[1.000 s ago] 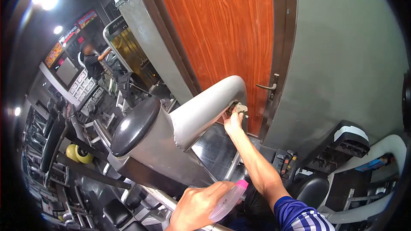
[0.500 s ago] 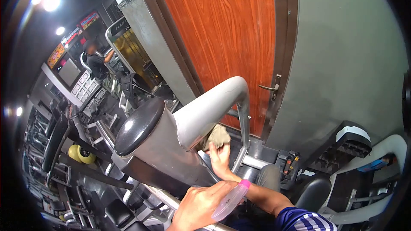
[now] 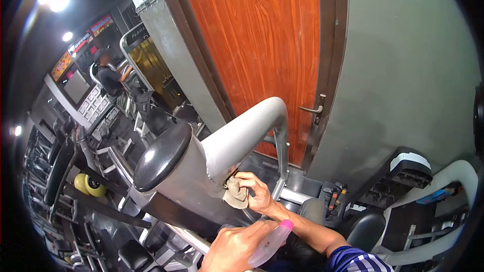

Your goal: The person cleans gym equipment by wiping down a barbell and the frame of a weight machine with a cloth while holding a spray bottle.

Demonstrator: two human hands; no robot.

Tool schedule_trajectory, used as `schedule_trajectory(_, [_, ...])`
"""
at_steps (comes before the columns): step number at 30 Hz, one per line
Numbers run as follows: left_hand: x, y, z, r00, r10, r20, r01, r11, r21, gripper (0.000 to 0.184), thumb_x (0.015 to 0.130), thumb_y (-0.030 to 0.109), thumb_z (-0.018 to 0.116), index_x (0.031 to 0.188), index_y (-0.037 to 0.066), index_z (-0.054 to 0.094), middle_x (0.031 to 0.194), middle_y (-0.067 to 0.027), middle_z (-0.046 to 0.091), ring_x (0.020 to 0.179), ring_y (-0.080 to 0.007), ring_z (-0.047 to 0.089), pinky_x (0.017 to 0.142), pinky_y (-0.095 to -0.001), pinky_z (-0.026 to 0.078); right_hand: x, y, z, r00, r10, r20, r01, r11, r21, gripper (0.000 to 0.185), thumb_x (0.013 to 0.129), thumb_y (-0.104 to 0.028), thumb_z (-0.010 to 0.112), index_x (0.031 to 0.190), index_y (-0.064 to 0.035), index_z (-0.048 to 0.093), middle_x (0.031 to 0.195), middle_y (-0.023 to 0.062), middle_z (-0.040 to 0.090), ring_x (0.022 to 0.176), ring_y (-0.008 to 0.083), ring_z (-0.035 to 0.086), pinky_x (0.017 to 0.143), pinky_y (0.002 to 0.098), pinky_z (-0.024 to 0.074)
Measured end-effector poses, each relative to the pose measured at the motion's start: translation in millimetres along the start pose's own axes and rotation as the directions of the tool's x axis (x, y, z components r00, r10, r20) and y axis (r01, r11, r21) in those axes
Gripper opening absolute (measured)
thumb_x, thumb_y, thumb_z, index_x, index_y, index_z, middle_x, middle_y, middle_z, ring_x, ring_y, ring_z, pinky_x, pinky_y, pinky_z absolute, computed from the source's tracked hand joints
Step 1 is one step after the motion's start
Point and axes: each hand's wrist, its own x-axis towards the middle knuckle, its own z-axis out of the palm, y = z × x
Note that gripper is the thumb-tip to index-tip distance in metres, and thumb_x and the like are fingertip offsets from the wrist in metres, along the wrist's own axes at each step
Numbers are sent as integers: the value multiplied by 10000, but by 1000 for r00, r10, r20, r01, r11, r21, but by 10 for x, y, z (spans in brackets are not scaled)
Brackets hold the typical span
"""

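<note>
Head: L grip [image 3: 231, 248] closed round btl [image 3: 268, 246]; R grip [image 3: 259, 199] pinches cloth [image 3: 235, 194] against mach. [image 3: 189, 186]

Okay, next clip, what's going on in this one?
A person in a gym has both hands busy at a grey exercise machine. The right hand holds a crumpled beige cloth, apparently against the machine's thick post, just below where the light grey tube joins it. The left hand grips a translucent bottle with a pink top. Behind the tube is a closed wooden door; farther back, another person sits at a different machine.
</note>
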Motion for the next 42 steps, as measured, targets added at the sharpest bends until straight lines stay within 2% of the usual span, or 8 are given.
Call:
schedule_trajectory(10, [-18, -20, -6, 998, 15, 55, -18, 997, 70, 314, 739, 47, 698, 1052, 63, 683, 891, -136, 690, 749, -316, 680, 655, -365, 530, -51, 244, -134, 934, 246, 259, -238, 969, -64, 469, 720, 185, 502, 1147, -5, 544, 1163, 194, 622, 1079, 348, 623, 901, 373, 500])
schedule_trajectory(18, [-18, -76, -41, 991, 86, 105, -85, 996, -11, 291, 811, 27, 659, 1099, 66, 683, 912, -129, 702, 781, -262, 696, 678, -333, 538, -908, 727, -175, 565, 685, 460, -701, 692, -170, 485, 852, 25, 465, 1332, -35, 497, 1188, 206, 625, 1062, 309, 627, 895, 387, 477])
schedule_trajectory(21, [-32, -10, -83, 981, -117, 155, 156, 951, -268, 302, 804, 35, 663, 1101, 84, 680, 922, -133, 696, 784, -257, 692, 671, -326, 536, -771, 648, -217, 701, 526, 482, -505, 843, -185, 457, 859, 27, 460, 1310, -29, 508, 1199, 190, 630, 1121, 266, 611, 945, 357, 475])
schedule_trajectory(27, [-114, -157, -12, 958, 277, -74, -269, 957, 108, 203, 888, 65, 629, 1086, 28, 654, 905, -90, 687, 745, -156, 675, 651, -293, 535, 204, -162, -783, 339, 497, 799, -533, 801, -272, 385, 965, -108, 497, 1339, -17, 480, 1257, 202, 599, 1125, 278, 597, 951, 380, 453])
schedule_trajectory(31, [-89, -299, 58, 963, 270, -24, -263, 952, 153, 263, 767, 188, 771, 980, 79, 663, 802, -66, 661, 632, -264, 664, 541, -345, 529, 593, -870, -1001, 148, 684, 714, -510, 671, -538, 351, 997, -190, 478, 1312, -37, 505, 1209, 188, 623, 1128, 289, 593, 947, 397, 454])
schedule_trajectory(35, [-87, -247, 28, 937, 317, -150, -310, 948, 66, 206, 767, 124, 756, 935, 59, 655, 834, -79, 677, 654, -277, 670, 542, -330, 522, 634, -1468, -1270, 312, 829, 465, -498, 559, -663, 313, 993, -182, 503, 1282, -67, 526, 1014, 86, 662, 905, 130, 587, 821, 310, 483])
schedule_trajectory(39, [-92, -228, 66, 888, 363, -282, -354, 931, 86, 222, 741, 81, 772, 930, 37, 663, 841, -92, 684, 631, -267, 674, 550, -324, 526, 321, -1726, -1637, 490, 829, 269, -641, 552, -534, 278, 1002, -255, 505, 1216, -86, 558, 813, -7, 590, 603, 63, 475, 481, 247, 420])
schedule_trajectory(42, [-98, -160, 40, 879, 357, -316, -351, 933, 78, 196, 747, 59, 755, 917, 19, 666, 803, -106, 670, 610, -270, 666, 535, -322, 517, 163, -2211, -1553, 385, 923, -2, -916, 382, -119, 312, 1019, -291, 469, 1280, -122, 499, 960, -28, 601, 799, 52, 554, 665, 242, 488])
